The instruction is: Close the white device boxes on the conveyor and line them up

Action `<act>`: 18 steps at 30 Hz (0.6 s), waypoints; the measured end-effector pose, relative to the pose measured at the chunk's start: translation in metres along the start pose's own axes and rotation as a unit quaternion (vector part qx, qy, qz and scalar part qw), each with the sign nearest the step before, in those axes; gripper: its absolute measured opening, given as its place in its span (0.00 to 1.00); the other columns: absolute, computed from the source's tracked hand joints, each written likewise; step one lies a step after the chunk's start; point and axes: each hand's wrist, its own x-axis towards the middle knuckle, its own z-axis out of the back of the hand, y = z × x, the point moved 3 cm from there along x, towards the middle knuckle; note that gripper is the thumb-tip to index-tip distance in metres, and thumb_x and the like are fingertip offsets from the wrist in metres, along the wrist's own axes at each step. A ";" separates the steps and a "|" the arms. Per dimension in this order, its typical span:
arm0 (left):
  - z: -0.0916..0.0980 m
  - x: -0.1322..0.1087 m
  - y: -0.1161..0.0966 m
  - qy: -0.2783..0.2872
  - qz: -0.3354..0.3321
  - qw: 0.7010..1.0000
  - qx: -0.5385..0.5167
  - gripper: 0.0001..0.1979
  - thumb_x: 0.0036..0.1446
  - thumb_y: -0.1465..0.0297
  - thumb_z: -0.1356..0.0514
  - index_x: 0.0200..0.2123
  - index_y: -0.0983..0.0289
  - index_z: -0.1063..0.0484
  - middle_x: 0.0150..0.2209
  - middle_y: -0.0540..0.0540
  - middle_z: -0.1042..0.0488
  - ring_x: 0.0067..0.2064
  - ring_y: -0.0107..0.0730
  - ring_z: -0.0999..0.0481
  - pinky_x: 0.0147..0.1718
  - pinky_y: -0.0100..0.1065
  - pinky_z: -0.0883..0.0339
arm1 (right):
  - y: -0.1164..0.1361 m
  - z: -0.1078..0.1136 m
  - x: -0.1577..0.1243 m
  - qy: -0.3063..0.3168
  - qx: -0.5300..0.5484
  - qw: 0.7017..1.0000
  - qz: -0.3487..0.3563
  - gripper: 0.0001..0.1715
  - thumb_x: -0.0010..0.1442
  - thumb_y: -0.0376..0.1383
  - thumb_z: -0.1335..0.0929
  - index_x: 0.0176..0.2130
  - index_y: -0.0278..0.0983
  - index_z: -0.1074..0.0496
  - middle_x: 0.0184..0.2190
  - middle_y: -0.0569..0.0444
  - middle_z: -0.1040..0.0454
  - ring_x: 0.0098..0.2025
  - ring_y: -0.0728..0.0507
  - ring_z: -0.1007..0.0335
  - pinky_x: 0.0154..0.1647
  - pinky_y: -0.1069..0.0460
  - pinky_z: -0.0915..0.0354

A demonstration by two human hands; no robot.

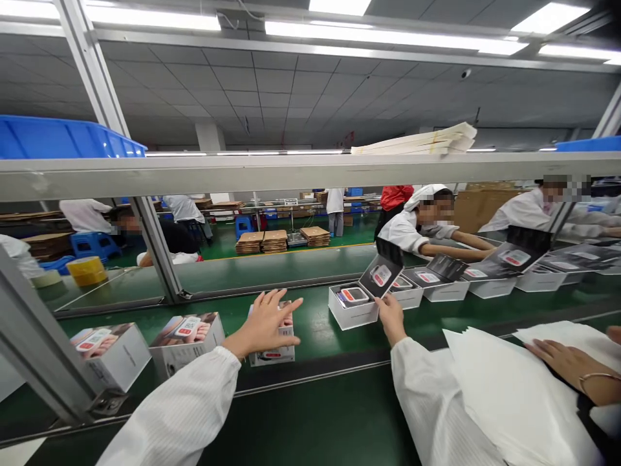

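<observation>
My left hand (264, 325) is stretched out with its fingers spread, over a closed product box (279, 357). It hides much of that box, and I cannot tell whether it touches it. To the right, my right hand (391, 318) pinches the lower edge of a raised dark box lid (382, 268). That lid belongs to an open white box (353, 316), which has a device with a pale face and dark surround (354, 295) inside. Both boxes rest on the green conveyor belt (310, 340).
Two closed boxes (187, 340) sit further left near a metal post (155, 246). Several open boxes (492, 286) line the belt at right. A co-worker's hand (567, 362) lies on white sheets (514, 395) beside my right sleeve. A shelf beam (291, 178) crosses above.
</observation>
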 end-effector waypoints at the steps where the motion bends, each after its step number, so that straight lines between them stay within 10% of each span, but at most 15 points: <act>1: 0.000 0.001 -0.010 -0.042 -0.004 0.999 -0.005 0.40 0.58 0.47 0.40 0.69 0.47 0.52 0.70 0.59 0.55 0.69 0.61 0.55 0.62 0.60 0.59 | -0.001 0.005 -0.009 -0.001 -0.034 0.999 0.010 0.24 0.50 0.46 0.33 0.43 0.36 0.23 0.33 0.49 0.22 0.37 0.38 0.29 0.41 0.48 0.37; 9: -0.027 0.043 -0.086 -0.243 -0.028 0.968 -0.061 0.35 0.62 0.71 0.45 0.69 0.58 0.53 0.71 0.61 0.65 0.71 0.53 0.63 0.65 0.54 0.56 | 0.015 0.016 -0.077 0.109 -0.196 0.961 0.161 0.32 0.65 0.48 0.45 0.63 0.46 0.37 0.56 0.50 0.30 0.56 0.38 0.33 0.53 0.46 0.37; 14: -0.070 0.077 -0.087 -0.146 0.009 0.978 -0.149 0.39 0.55 0.79 0.46 0.69 0.62 0.53 0.71 0.61 0.59 0.71 0.54 0.63 0.65 0.58 0.65 | 0.027 0.012 -0.088 0.198 -0.248 0.937 0.148 0.28 0.65 0.52 0.42 0.61 0.53 0.34 0.64 0.54 0.37 0.64 0.37 0.41 0.61 0.41 0.43; 18: -0.109 0.076 -0.071 -0.081 0.072 0.972 -0.209 0.42 0.53 0.80 0.47 0.70 0.73 0.58 0.65 0.72 0.43 0.64 0.55 0.38 0.59 0.50 0.42 | 0.027 0.003 -0.091 0.248 -0.143 0.950 0.124 0.30 0.64 0.54 0.42 0.60 0.50 0.33 0.60 0.55 0.32 0.62 0.38 0.39 0.62 0.43 0.44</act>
